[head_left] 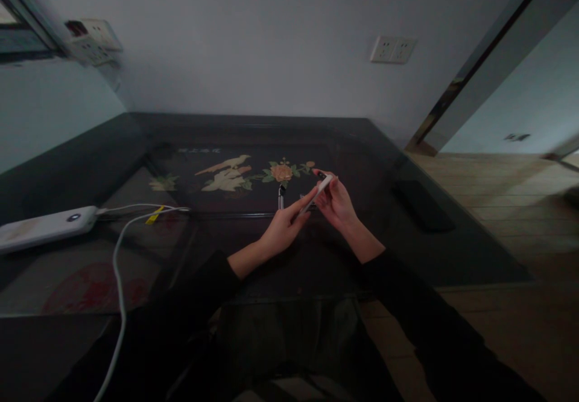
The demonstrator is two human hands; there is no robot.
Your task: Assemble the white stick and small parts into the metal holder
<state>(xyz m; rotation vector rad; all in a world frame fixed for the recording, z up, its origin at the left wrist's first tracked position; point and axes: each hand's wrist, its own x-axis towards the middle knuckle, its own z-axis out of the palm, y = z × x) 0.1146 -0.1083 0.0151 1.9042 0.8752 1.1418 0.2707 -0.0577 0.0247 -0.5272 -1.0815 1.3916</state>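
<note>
Head view: right hand (337, 204) grips a slim white device (318, 193) above the dark glass table (226, 239); left hand (283, 230) pinches its lower end. A white power bank (45, 227) lies far left.

Dark glass table (136, 166) with pale bird and pink flower inlay (235, 174), white power bank (45, 228) far left, white cable (118, 269) with yellow tag (154, 215), white pen (316, 195), black sleeves (190, 305)
</note>
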